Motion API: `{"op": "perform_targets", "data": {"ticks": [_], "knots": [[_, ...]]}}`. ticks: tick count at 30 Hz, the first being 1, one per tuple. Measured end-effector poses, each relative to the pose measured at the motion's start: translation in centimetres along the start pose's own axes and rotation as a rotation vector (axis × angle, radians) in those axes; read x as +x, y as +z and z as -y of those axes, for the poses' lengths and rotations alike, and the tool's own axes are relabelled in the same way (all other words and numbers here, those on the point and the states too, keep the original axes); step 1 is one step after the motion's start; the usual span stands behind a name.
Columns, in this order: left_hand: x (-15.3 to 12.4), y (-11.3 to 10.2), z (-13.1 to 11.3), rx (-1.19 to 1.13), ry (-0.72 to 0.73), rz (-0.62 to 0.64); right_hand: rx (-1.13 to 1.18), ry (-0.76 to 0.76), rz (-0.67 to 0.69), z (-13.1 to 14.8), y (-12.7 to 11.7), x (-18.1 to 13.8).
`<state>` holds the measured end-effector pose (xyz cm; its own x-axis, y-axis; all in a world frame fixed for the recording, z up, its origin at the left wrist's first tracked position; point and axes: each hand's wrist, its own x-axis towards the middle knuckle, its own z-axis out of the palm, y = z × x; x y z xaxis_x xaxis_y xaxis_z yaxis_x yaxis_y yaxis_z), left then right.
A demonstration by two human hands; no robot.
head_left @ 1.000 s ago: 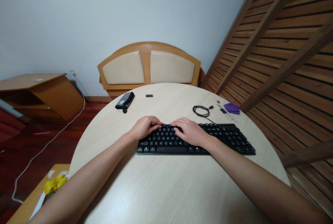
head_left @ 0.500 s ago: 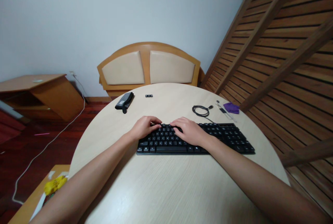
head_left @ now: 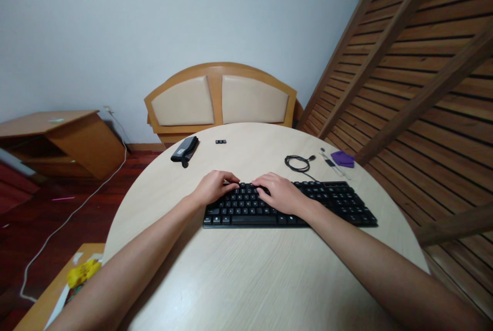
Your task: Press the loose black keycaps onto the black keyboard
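A black keyboard (head_left: pixel 254 219) lies flat on the pale round table (head_left: pixel 246 274). Over its upper left part rests my left hand (head_left: pixel 214 188), thumb and fingers apart, fingertips at the top row of keys. My right hand (head_left: pixel 282 194) lies across the middle of the keyboard, with its fingers reaching toward the same row and its thumb spread below them. Between the two hands a short stretch of keys shows. Both hands cover some keys, and the undersides of the fingers are hidden.
Small black keycaps (head_left: pixel 221 141) sit near the table's far edge, right of a dark folded pouch (head_left: pixel 185 149). A coiled black cable (head_left: pixel 298 163) lies behind the keyboard. Farther right are a thin tool with a black part (head_left: pixel 330 162) and a purple cloth (head_left: pixel 342 158).
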<state>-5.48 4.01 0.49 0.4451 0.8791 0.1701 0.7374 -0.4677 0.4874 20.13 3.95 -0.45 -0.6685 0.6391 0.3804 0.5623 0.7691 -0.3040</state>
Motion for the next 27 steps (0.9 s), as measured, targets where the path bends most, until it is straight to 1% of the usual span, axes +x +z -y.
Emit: {"op": "perform_targets", "data": {"ticks": [4, 6, 10, 12, 17, 20, 22, 24, 27], "knots": [[-0.4, -0.1, -0.8, 0.180, 0.108, -0.032, 0.006, 0.006, 0.000, -0.1, 0.1, 0.0], [-0.4, -0.1, -0.9, 0.203, 0.126, -0.030, 0.008, 0.009, -0.001, 0.0, 0.1, 0.0], [-0.2, 0.0, -0.3, 0.128, 0.046, -0.003, 0.007, 0.009, 0.005, 0.1, 0.0, 0.1], [0.0, 0.1, 0.1, 0.130, 0.025, 0.000, 0.010, 0.009, 0.006, 0.1, 0.0, 0.1], [0.0, 0.1, 0.6, 0.087, 0.064, 0.009, 0.005, 0.010, 0.011, 0.0, 0.0, 0.0], [-0.1, -0.1, 0.6, 0.066, 0.113, 0.030, 0.001, 0.002, 0.012, 0.0, 0.0, 0.0], [-0.1, -0.3, 0.6, 0.060, 0.120, 0.040, 0.002, -0.002, 0.011, 0.0, 0.0, 0.0], [0.0, -0.5, 0.8, 0.063, 0.092, 0.029, 0.003, -0.002, 0.011, 0.0, 0.0, 0.0], [0.8, -0.7, 1.4, 0.108, 0.017, -0.037, 0.009, 0.002, 0.009, 0.0, 0.0, 0.0]]}}
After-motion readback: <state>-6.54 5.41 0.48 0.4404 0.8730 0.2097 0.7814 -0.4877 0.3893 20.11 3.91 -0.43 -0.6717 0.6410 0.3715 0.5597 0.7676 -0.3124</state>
